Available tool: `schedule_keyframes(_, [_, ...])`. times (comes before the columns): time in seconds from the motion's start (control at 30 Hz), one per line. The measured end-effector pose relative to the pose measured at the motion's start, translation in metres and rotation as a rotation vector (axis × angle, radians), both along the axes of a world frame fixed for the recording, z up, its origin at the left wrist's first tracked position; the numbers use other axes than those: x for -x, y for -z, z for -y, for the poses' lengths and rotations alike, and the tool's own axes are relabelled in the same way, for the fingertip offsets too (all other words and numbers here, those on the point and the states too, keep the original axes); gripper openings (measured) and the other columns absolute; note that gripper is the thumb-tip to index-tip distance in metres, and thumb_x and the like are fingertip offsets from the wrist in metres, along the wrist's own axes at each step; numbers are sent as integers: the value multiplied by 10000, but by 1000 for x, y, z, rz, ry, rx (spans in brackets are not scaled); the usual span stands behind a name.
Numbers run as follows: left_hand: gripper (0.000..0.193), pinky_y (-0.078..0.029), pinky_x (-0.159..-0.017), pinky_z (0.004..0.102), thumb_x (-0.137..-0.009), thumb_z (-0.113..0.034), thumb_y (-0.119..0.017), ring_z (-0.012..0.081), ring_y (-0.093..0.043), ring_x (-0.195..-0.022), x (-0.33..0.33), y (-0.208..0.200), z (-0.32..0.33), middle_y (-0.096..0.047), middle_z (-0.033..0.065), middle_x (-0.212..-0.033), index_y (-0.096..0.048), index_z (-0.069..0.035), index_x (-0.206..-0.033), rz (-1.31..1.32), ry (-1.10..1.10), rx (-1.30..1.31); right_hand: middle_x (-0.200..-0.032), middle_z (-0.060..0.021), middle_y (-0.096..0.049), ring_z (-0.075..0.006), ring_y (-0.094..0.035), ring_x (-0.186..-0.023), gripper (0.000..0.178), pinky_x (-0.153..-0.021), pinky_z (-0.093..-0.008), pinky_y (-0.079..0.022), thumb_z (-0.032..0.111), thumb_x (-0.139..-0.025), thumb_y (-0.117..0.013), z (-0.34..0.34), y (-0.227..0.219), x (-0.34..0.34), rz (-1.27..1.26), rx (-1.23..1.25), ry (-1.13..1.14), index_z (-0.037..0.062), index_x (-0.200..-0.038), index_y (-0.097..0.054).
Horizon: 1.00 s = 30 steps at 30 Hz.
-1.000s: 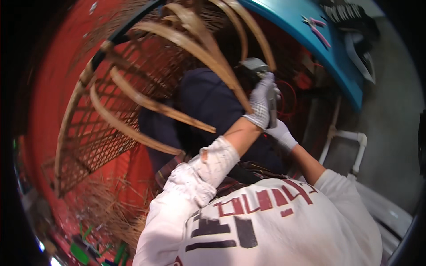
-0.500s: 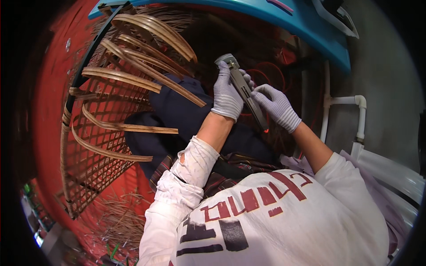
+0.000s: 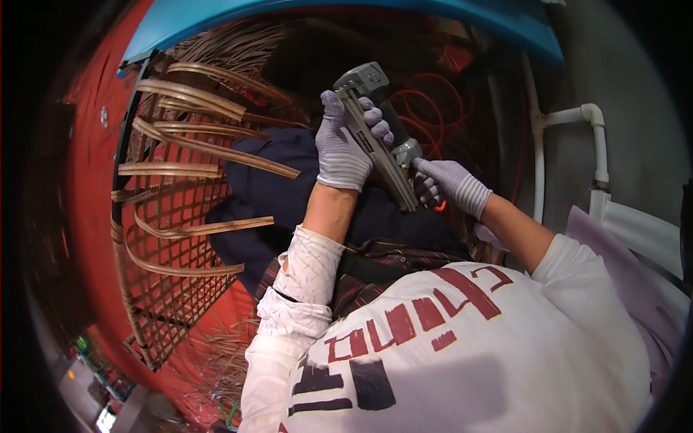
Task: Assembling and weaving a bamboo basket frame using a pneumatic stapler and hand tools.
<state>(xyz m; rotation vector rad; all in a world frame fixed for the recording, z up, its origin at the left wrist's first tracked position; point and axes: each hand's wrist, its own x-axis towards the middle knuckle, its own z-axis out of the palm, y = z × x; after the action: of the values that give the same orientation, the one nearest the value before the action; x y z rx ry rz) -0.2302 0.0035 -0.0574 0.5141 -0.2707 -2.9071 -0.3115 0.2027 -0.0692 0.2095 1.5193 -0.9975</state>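
A grey pneumatic staple gun (image 3: 382,160) is held over my lap, tilted with its blocky head up and away from me. My left hand (image 3: 343,150), in a striped light glove, is closed around the long magazine just below the head. At the tool's lower end, my gloved right hand (image 3: 456,185) has its fingers curled by the handle end and the back of the magazine. A small orange-red tip shows beside those fingers. Left of my knees stands a woven lattice basket frame (image 3: 184,270), with several bent cane strips (image 3: 216,155) curving out toward me.
A blue tabletop edge (image 3: 317,6) arches across the far side. Red hose (image 3: 433,108) lies coiled beyond the tool. White pipes (image 3: 570,115) run along the right. Loose dry strips (image 3: 234,353) are scattered on the red floor covering (image 3: 94,155).
The staple gun has turned, so its head and handle now show more. Both hands remain on it, the right one now curled at its lower end. The view has shifted slightly.
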Motion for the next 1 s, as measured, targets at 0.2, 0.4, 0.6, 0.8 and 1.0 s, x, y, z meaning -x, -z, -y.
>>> schedule_keyframes(0.2, [533, -423, -652, 339, -870, -606, -610, 144, -456, -640, 4, -1, 1, -465, -13, -735, -535, -88, -972, 48, -18, 107, -656, 53, -560, -54, -497, -533, 361, -496, -217, -404, 449, -941, -610, -4, -5, -12, -4, 119, 5, 96, -879, -651])
schedule_keyframes(0.4, [553, -418, -642, 334, -852, -624, -623, 138, -448, -633, 3, -2, 1, -447, -18, -722, -522, -94, -972, 36, -8, 95, -688, 56, -561, -26, -493, -572, 293, -513, -180, -387, 358, -953, -627, -5, 3, -19, 22, 139, 88, 70, -908, -665])
schedule_keyframes(0.6, [417, -415, -590, 321, -893, -517, -644, 125, -446, -601, 9, -2, 0, -437, -35, -706, -507, -127, -943, 136, 2, 138, -744, 19, -616, -60, -533, -608, 282, -564, -209, -430, 312, -928, -666, -2, 4, -15, -47, 223, 26, 31, -957, -677])
schedule_keyframes(0.8, [222, -393, -503, 297, -891, -280, -704, 110, -432, -525, 13, -5, -10, -428, -35, -670, -532, -142, -864, 303, -33, 209, -815, -37, -671, -98, -577, -670, 294, -633, -226, -460, 300, -900, -692, -7, 7, -27, 67, 224, 158, 16, -975, -696])
schedule_keyframes(1.0, [229, -369, -492, 285, -888, -289, -707, 102, -419, -515, 14, -4, -8, -419, -45, -662, -534, -142, -856, 249, -86, 179, -805, -35, -672, -110, -579, -672, 338, -643, -229, -457, 354, -882, -705, 12, -15, -25, 92, 108, 167, 22, -945, -707])
